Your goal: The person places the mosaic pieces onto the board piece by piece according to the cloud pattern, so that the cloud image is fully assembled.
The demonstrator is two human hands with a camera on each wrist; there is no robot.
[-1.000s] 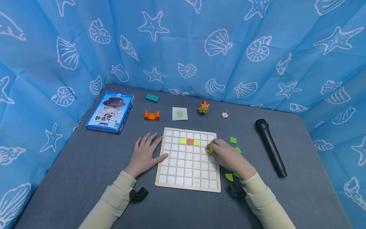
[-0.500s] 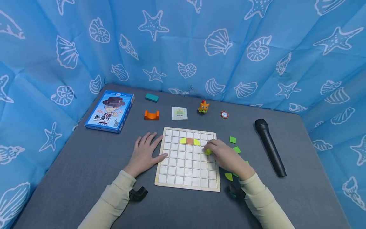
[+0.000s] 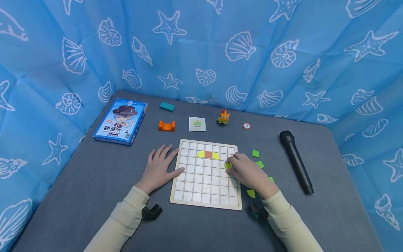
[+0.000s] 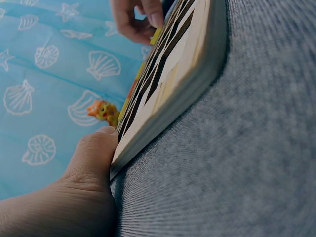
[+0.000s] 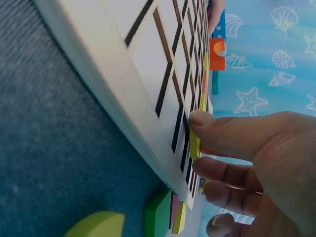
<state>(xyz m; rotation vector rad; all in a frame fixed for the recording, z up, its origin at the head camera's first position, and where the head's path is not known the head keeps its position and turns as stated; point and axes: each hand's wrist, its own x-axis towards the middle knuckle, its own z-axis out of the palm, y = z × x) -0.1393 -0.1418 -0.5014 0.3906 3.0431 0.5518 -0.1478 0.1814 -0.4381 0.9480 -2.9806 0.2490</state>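
A wooden grid board (image 3: 205,206) with white squares lies in the middle of the head view. In its upper part, an orange-red square tile (image 3: 208,154) sits between two yellow quarter-round tiles (image 3: 200,154). My left hand (image 3: 160,169) rests spread at the board's left edge, its thumb over the frame. Over the right part of the grid, my right hand (image 3: 248,172) pinches a yellow tile (image 3: 228,165) between thumb and forefinger. In the right wrist view this yellow tile (image 5: 194,142) is low at the board's surface, and the other fingers are loosely bent.
Green tiles (image 3: 255,153) and a yellow-green quarter-round tile (image 3: 251,193) lie right of the board, near a black microphone (image 3: 296,161). Behind stand a pattern card (image 3: 197,124), an orange block (image 3: 167,126), a teal block (image 3: 167,107), a toy figure (image 3: 224,117), a chip (image 3: 246,126) and a blue box (image 3: 121,121).
My right hand has shifted the yellow tile slightly left over the grid and changed its tilt, and the fingers have spread a little. The left hand holds its place.
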